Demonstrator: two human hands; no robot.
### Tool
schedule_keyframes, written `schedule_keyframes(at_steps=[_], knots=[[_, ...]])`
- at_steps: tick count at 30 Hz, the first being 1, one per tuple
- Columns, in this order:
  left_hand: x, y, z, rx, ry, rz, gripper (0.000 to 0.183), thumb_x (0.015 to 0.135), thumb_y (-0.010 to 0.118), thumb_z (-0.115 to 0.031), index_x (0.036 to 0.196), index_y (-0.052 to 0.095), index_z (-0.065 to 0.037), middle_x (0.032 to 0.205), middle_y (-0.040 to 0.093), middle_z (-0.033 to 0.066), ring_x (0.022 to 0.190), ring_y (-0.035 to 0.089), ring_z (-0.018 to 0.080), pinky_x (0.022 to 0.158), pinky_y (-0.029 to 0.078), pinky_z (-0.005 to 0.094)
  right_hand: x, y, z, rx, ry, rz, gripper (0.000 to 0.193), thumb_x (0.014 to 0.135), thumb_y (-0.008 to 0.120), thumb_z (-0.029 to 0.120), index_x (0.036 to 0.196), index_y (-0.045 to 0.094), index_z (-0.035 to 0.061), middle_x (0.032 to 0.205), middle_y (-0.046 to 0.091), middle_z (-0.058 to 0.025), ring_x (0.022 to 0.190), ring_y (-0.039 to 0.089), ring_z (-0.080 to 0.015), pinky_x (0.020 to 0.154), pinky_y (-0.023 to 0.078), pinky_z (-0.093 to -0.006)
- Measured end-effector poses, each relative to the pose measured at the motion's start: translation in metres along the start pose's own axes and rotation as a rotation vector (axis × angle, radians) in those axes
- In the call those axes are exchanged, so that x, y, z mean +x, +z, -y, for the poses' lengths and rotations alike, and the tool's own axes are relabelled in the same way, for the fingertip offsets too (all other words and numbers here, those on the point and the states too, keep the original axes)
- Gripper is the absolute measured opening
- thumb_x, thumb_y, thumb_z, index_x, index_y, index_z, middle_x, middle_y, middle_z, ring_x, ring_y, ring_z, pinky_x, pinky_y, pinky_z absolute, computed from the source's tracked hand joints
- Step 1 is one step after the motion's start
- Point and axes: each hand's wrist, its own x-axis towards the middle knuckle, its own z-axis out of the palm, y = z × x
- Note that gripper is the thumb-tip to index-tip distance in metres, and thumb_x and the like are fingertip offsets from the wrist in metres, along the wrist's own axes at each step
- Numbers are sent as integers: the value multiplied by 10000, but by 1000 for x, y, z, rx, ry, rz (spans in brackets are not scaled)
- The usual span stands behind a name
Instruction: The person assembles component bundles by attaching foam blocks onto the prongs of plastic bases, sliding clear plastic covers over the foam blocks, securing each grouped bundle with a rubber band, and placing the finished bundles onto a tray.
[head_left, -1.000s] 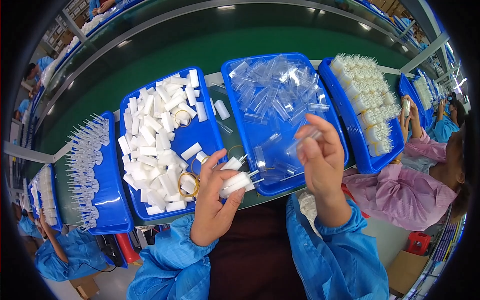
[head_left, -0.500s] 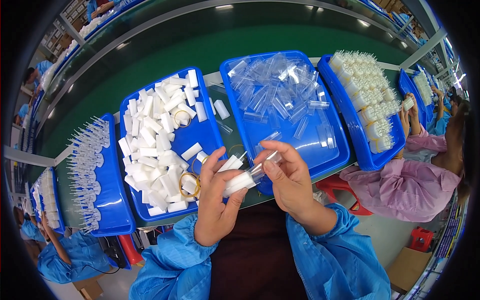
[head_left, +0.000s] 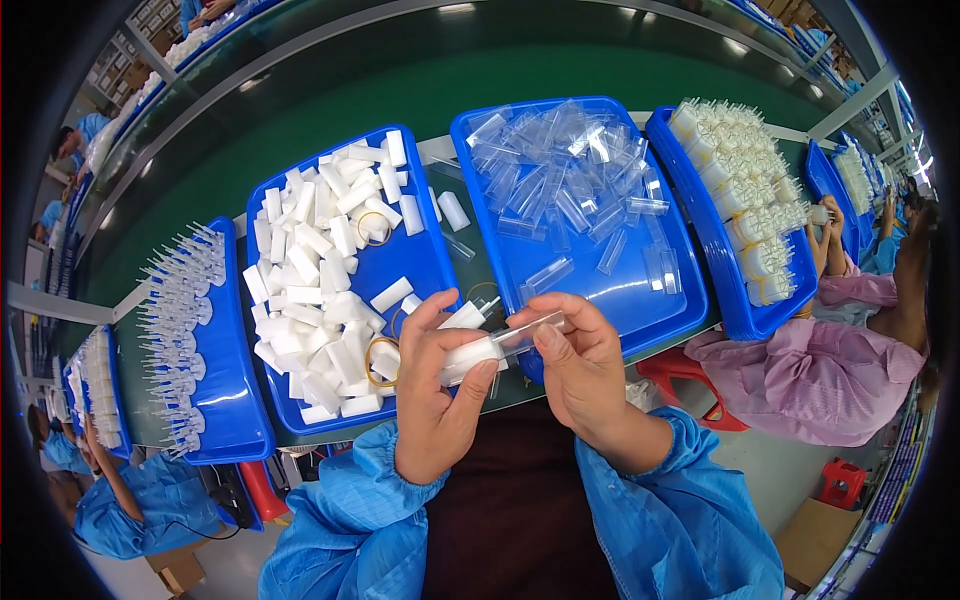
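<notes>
Extending leftward from the right hand (head_left: 585, 372), whose fingertips pinched it: one clear tube (head_left: 516, 340), long axis pointing at a white block (head_left: 472, 357) that the left hand (head_left: 432, 405) gripped in curled fingers.

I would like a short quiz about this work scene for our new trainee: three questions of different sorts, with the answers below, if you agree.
1. True or false: the right hand is gripping a yellow band.

2. Choose one. Directly right of the blue tray with white blocks is another blue tray. What lies in it?
A) Pink cloths
B) Clear pieces
C) Cardboard boxes

3. Fill in the colour: the left hand holds block-shaped pieces that are ____.

Key:
1. False; it holds a clear tube.
2. B
3. White
</notes>
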Motion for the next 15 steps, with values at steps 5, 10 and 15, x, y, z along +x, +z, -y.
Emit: schedule_keyframes(at_steps=[5, 10, 15], knots=[[1, -2, 4, -53, 8, -1, 156, 869, 599, -153, 954, 560, -28, 1247, 433, 186, 1103, 473, 288, 888, 398, 363, -2, 1, -4, -55, -86, 3, 226, 881, 569, 31, 1098, 535, -22, 1056, 617, -148, 934, 612, -182, 848, 486, -298], [-1, 4, 4, -55, 24, -43, 133, 883, 572, -149, 942, 556, -30, 1230, 437, 197, 1072, 480, 274, 869, 400, 353, -2, 1, -9, -22, -140, 1, 204, 877, 571, 20, 1074, 544, -28, 1061, 618, -157, 943, 614, -182, 844, 490, -294], [-3, 2, 5, -164, -5, -45, 127, 890, 557, -152, 922, 557, -28, 1217, 437, 195, 1053, 485, 273, 861, 404, 358, -2, 2, -8, -84, -150, 12, 197, 875, 570, 10, 1066, 547, -30, 1064, 619, -159, 943, 616, -178, 833, 496, -281]])
